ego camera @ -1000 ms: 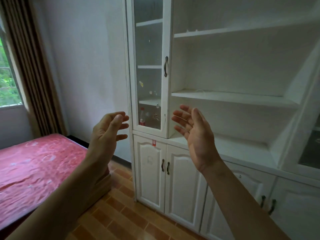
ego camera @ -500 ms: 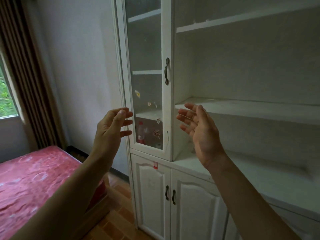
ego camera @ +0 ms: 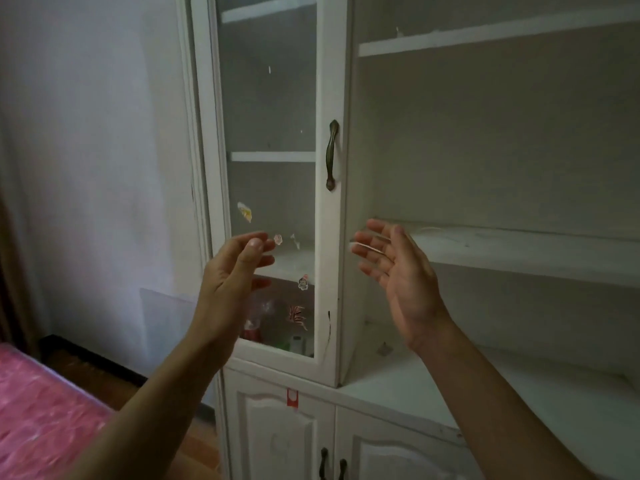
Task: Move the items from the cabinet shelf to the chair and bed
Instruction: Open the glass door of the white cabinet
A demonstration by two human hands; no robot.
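The left grip (ego camera: 228, 275) and right grip (ego camera: 398, 275) are raised before the white cabinet (ego camera: 341, 306), holding nothing; the left's fingers are loosely curled, the right's spread, palm facing left; behind the glass door (ego camera: 270, 98), at 6 o'clock of the left grip, stands a red-labelled bottle (ego camera: 251, 329) (partly hidden by the wrist); the open shelf (ego camera: 519, 252) lies at 3 o'clock; the pink bed (ego camera: 41, 410) at 8 o'clock.

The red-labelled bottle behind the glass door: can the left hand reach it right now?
Probably not yet. The glass door looks shut and stands between the open left hand and the bottle. Its handle would need pulling first.
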